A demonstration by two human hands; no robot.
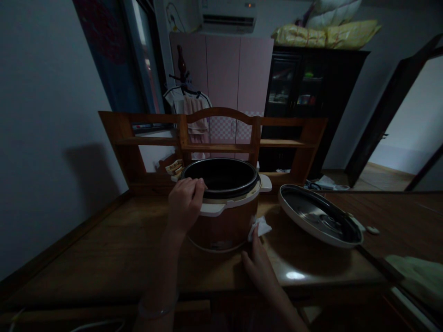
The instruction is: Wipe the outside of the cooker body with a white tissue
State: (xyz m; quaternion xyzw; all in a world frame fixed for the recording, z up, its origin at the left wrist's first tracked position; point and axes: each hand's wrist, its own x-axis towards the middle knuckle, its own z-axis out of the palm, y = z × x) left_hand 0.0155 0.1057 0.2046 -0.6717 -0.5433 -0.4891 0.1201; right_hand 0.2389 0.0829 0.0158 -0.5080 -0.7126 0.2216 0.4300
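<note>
An electric pressure cooker (221,226) with a brown body and cream rim stands upright on the wooden desk, its top uncovered and its black inner pot (224,173) showing. My left hand (187,198) is closed over the near left part of the rim, with the fingertips hidden behind it. Low on the cooker's right side, my right hand (258,260) pinches a white tissue (262,227) against or very near the body; contact is hard to make out. To the right lies the cooker's round lid (320,216), tilted with its metal inner face up.
A wooden shelf rack (218,148) rises behind the cooker. The desk (114,244) meets a wall (51,161) on the left. Beyond stand pink wardrobe doors (223,69) and a dark cabinet (314,101). Pale cloth (415,276) lies at the lower right.
</note>
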